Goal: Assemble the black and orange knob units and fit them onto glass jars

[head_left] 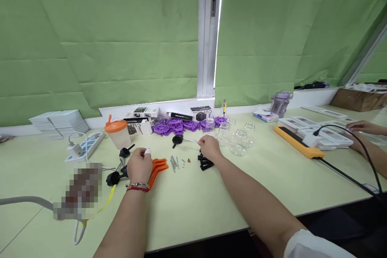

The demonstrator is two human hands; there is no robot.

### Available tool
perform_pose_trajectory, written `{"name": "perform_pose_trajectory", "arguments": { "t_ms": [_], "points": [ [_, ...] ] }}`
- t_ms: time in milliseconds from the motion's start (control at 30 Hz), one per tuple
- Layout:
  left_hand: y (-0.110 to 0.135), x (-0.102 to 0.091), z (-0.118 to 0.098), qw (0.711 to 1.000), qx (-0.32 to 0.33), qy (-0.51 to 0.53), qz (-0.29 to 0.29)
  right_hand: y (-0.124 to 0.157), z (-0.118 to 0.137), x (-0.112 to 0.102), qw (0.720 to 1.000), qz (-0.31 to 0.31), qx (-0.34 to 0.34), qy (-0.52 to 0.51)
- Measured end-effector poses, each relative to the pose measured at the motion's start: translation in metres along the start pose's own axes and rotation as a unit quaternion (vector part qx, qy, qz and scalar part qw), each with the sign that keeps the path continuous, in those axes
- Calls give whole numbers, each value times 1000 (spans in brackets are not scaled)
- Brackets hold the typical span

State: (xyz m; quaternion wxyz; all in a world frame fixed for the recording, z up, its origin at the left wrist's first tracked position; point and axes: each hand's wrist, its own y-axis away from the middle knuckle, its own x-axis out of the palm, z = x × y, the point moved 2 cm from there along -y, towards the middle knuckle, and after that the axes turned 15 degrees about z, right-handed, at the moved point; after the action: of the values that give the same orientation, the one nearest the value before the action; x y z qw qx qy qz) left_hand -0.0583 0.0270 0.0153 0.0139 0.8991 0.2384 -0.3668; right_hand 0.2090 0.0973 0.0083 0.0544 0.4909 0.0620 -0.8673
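My right hand [210, 148] pinches the end of a thin metal rod [190, 140]. At the rod's other end is a black cup-shaped piece [177, 140]. Below that hand lie several short black bars [204, 164]. My left hand [140, 165], a white cover on one fingertip, is closed with its fingers curled; whatever it may hold is hidden. Orange curved handles [157, 169] lie just right of it. To its left are more black cup-shaped pieces [113, 178]. Between my hands sit long screws [173, 163], small metal bits [183, 163] and tiny brass-coloured parts [189, 160].
Purple plastic parts [175, 125], clear jars [238, 141] and printed boxes [142, 123] line the back. An orange-lidded cup [117, 133] and power strip [90, 145] stand left. At right, a co-worker's hands [363, 127] are near an orange power strip [298, 143] and white stacks [326, 137].
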Motion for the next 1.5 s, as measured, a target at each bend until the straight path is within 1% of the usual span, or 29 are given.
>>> {"name": "perform_pose_trajectory", "arguments": {
  "t_ms": [133,300,367,433,533,600,667,767,967,1100,1233,1367,1433,1500],
  "points": [
    [3,-2,-5,995,-23,-87,32,-25,-7,0,999,26,30,15],
    [8,-7,-9,991,-36,-127,31,-42,-9,5,997,53,39,43],
    [7,-9,-7,990,-42,-134,23,-46,-10,8,996,60,40,56],
    [6,-12,-5,988,-43,-148,3,-49,-12,11,995,62,43,68],
    [2,-15,-2,981,-22,-193,-29,-53,-14,16,992,68,52,88],
    [0,-15,1,975,-16,-219,-37,-54,-15,19,990,72,57,103],
    [-3,-14,4,973,-25,-229,-27,-54,-16,21,988,76,59,117],
    [-5,-10,6,972,-27,-231,4,-53,-16,22,986,81,59,132],
    [-5,-6,6,970,-18,-240,36,-52,-15,22,984,88,60,140],
    [-5,-3,4,971,6,-233,57,-50,-13,21,984,87,55,145],
    [-4,-2,2,971,20,-229,63,-47,-5,19,985,75,35,149],
    [-3,-2,1,971,20,-233,55,-40,13,18,987,67,-5,149],
    [-2,-3,1,968,16,-245,41,-33,26,20,986,68,-35,147],
    [-1,-6,2,966,0,-258,13,-23,39,22,984,69,-69,147]
  ]
}}
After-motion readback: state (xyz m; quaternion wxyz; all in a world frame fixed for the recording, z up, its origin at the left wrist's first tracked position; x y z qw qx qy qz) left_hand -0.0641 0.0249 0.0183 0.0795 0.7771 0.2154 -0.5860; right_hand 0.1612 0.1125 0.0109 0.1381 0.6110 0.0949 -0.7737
